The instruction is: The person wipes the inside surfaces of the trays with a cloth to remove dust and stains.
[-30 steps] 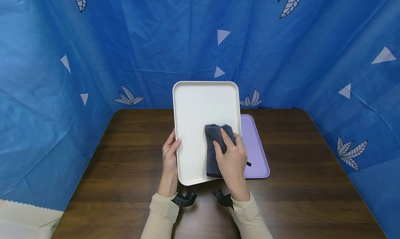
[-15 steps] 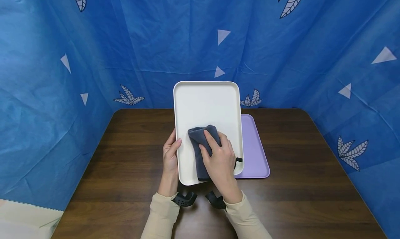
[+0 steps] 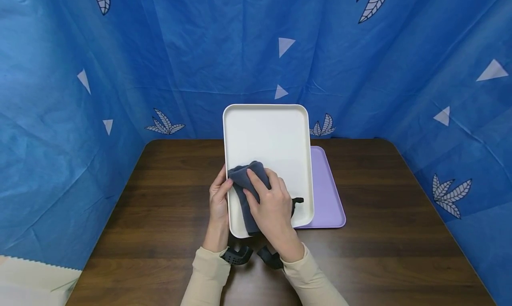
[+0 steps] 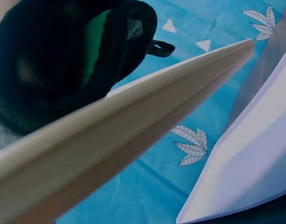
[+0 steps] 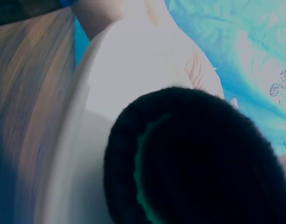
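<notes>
A white tray [image 3: 268, 134] is held up off the table, its inner face toward the head camera. My left hand [image 3: 218, 201] grips its left edge, thumb over the rim and fingers behind. Against the tray's lower left part, my right hand [image 3: 272, 203] holds a folded dark grey cloth [image 3: 244, 181]. The cloth reaches the left rim beside the left thumb, and a black loop [image 3: 298, 200] sticks out right of the hand. In the left wrist view the tray's edge [image 4: 133, 112] crosses below the dark cloth [image 4: 54, 70]. The dark cloth [image 5: 194, 158] fills much of the right wrist view.
A light purple tray [image 3: 326, 190] lies on the brown wooden table [image 3: 392, 217], partly hidden behind the white tray. Blue curtain [image 3: 200, 52] with leaf and triangle prints surrounds the table's back and sides. Pale fabric [image 3: 36, 279] shows at the lower left.
My right hand has slid the cloth leftward across the white tray, from its lower right to the left rim. The left hand and the tray have hardly shifted.
</notes>
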`<state>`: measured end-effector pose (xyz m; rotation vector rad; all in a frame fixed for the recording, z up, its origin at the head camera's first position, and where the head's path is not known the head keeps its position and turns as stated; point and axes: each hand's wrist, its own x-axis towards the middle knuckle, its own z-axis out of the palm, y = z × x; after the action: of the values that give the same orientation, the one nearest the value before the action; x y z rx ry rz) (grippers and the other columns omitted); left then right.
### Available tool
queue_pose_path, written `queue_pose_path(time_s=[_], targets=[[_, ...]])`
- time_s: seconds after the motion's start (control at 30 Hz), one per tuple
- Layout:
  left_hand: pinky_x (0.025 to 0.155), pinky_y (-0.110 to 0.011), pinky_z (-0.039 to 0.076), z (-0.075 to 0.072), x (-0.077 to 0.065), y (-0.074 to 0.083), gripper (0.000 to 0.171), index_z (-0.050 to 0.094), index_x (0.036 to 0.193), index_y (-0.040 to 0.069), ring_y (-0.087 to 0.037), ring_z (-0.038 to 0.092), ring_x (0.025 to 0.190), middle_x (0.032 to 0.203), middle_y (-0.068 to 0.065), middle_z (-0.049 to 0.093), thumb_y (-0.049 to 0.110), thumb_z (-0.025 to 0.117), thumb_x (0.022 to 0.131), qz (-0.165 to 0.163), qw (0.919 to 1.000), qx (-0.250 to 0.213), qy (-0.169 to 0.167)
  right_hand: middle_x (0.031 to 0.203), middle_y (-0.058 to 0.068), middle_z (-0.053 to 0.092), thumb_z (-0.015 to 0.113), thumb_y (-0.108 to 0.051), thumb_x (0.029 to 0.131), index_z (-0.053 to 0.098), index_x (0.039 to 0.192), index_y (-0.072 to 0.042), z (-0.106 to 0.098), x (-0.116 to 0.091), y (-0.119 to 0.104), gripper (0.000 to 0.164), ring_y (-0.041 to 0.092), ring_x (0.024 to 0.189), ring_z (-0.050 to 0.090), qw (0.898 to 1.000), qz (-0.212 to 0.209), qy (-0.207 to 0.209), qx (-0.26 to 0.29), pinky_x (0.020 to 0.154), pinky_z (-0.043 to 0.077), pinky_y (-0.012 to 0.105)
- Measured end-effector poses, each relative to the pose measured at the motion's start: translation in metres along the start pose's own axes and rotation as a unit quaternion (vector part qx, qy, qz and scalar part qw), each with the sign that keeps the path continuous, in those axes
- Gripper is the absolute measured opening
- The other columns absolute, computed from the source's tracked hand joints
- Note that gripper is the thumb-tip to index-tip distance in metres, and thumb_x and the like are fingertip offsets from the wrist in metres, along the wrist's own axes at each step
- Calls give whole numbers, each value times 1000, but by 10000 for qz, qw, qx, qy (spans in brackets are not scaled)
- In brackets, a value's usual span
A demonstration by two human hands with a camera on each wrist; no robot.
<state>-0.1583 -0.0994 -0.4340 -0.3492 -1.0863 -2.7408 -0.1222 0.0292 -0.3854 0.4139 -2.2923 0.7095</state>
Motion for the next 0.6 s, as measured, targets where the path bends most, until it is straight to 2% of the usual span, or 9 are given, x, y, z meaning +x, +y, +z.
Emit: queue_pose_path(time_s=[0.27, 0.47, 0.6], targets=[[93, -20, 51, 4, -1, 1, 43, 66, 127, 18, -8, 64, 112, 124, 4, 68, -3, 46, 96, -55, 9998, 68, 186, 116, 19, 64, 85, -17, 76, 71, 120, -15, -2, -4, 9, 46, 32, 90, 63, 9998, 167, 34, 67, 69, 57, 43], [85, -21, 55, 4, -1, 2, 43, 66, 127, 18, -8, 68, 103, 120, 4, 69, -3, 45, 96, -138, 9989, 172, 409, 115, 22, 63, 86, -16, 74, 71, 120, -15, -6, -9, 23, 48, 35, 93, 64, 9990, 400, 216, -19, 70, 57, 48], [82, -22, 56, 3, -1, 2, 45, 67, 126, 20, -8, 69, 100, 118, 4, 70, -4, 43, 96, -167, 9987, 179, 438, 114, 22, 63, 85, -16, 74, 71, 120, -14, -9, -11, 34, 48, 37, 96, 64, 9975, 640, 290, -38, 73, 56, 50]])
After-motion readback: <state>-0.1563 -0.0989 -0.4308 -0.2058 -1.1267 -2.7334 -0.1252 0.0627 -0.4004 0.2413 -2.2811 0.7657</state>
